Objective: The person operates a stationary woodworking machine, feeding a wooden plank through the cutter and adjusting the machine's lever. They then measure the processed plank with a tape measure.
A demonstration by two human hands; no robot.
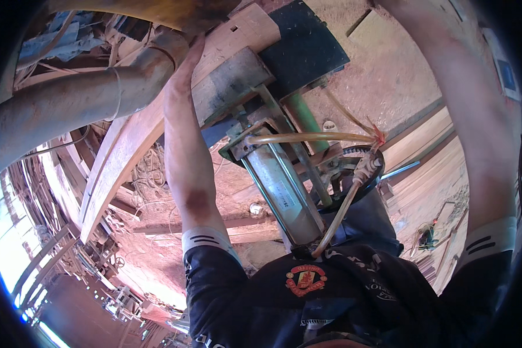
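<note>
My left arm stretches forward to a woodworking machine. Only the edge of my left hand [195, 52] shows, beside a pale wooden board [252, 30] with a small square hole in it. Its fingers are hidden behind the board and a yellow machine part [151, 10]. Closer to me, a worn block [232, 84] lies against the board. An air cylinder [281, 194] points from my chest toward that block. My right forearm runs up the right side and leaves the picture at the top, so my right hand is out of sight.
A thick grey duct [75, 101] crosses at left, above a long curved timber [124, 162]. Flat black metal [307, 49] juts out beside the board. Air hoses [313, 137] loop near a dark handwheel [377, 168]. Stacked planks [426, 156] lie at right.
</note>
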